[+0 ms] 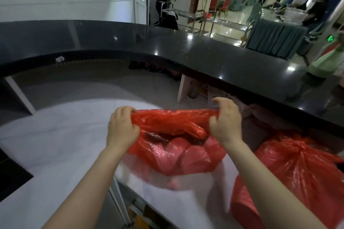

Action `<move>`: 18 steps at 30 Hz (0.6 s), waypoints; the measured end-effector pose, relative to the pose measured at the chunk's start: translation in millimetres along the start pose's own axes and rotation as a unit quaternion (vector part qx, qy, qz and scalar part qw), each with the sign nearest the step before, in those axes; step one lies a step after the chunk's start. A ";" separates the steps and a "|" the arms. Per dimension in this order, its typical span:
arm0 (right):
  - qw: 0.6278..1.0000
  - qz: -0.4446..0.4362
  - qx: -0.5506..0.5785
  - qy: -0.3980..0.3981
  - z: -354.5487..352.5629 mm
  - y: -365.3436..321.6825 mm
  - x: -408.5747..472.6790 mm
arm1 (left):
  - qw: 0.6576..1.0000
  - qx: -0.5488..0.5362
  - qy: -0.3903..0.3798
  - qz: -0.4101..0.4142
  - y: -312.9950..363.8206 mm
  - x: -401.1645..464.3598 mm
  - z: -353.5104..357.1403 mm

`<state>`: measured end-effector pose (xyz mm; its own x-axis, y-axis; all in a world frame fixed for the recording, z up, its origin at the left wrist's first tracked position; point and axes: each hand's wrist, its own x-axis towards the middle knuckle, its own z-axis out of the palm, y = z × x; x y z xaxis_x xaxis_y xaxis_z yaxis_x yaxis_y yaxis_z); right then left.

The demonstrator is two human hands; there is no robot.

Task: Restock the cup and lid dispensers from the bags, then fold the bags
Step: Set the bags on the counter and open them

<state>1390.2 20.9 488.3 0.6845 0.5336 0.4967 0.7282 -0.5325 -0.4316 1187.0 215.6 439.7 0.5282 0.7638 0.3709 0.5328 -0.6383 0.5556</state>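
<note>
A red plastic bag [173, 147] rests on the white lower counter [61, 135], its mouth pulled wide. My left hand [122, 126] grips the left side of the bag's rim and my right hand [226, 122] grips the right side, stretching the rim between them. Inside the bag, round stacked shapes show through the red film; I cannot tell whether they are cups or lids. A second red bag [290, 173], knotted at the top and full, sits to the right, partly behind my right forearm. No dispenser is visible.
A curved black raised countertop [204, 55] runs across behind the white counter. Shelves under it hold small items on the right. Beyond are a metal trolley [219, 22], a person standing by a door, draped tables and red chairs.
</note>
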 end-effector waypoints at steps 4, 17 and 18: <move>0.978 -0.130 -0.029 -0.161 16.5 -37.3 -15.7 | 0.991 -0.052 -0.055 0.109 27.3 3.5 13.0; 0.998 0.055 -0.029 -0.021 -9.7 17.9 3.7 | 0.996 0.027 -0.035 -0.074 -23.8 22.8 5.6; 0.997 0.065 -0.032 -0.018 -14.2 20.2 6.5 | 0.995 0.030 -0.034 -0.087 -25.3 25.3 4.0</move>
<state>1408.9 4.3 493.5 0.7747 0.4802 0.4114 0.6303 -0.6392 -0.4406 1189.5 250.6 432.0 0.4665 0.8564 0.2213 0.6573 -0.5030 0.5612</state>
